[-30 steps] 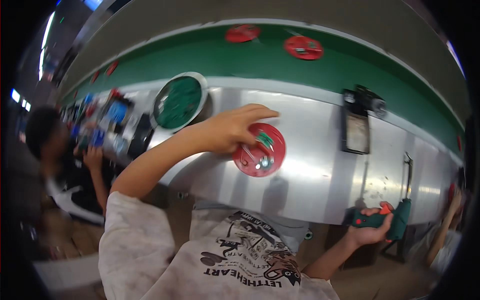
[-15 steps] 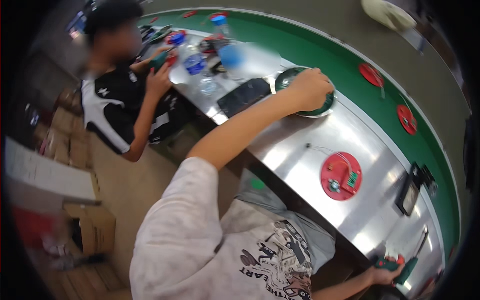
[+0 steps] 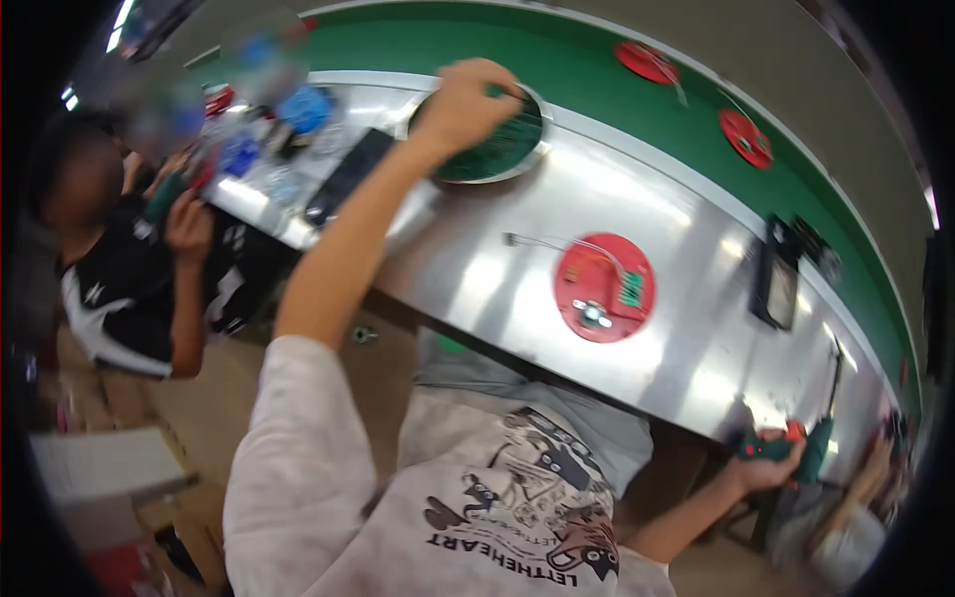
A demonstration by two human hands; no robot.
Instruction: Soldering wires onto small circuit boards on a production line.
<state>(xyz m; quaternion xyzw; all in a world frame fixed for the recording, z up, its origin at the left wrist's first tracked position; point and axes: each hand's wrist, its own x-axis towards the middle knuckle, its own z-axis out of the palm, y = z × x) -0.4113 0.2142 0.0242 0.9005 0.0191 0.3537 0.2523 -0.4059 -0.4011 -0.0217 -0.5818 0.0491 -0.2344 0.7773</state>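
At the back of the bench, my left hand (image 3: 472, 107) is over a round metal bowl (image 3: 543, 151) with a dark green interior. Its fingers are pinched together; what they hold, if anything, is too small to make out. My right hand (image 3: 772, 466) is wrapped round a green and red electric screwdriver (image 3: 816, 450), low at the right by the bench edge, its long bit pointing up and away. Between my hands, a red disc (image 3: 597, 316) lies flat on the metal bench top (image 3: 468, 289), bearing a small green circuit board (image 3: 631, 290) and thin wires that trail left to a connector.
Left of the bowl lies a dark flat tray-like object (image 3: 350, 175), with bottles and clutter beyond. Two more red discs (image 3: 746, 137) rest on the green strip (image 3: 587, 95) behind. A black device (image 3: 778, 275) stands at right. A co-worker (image 3: 129, 289) works at left; another person's arm shows at far right.
The view has swung, so the bench sits further left and higher. My left hand is now nearer the bowl's far side, with its fingers pinched. My right hand still grips the screwdriver.
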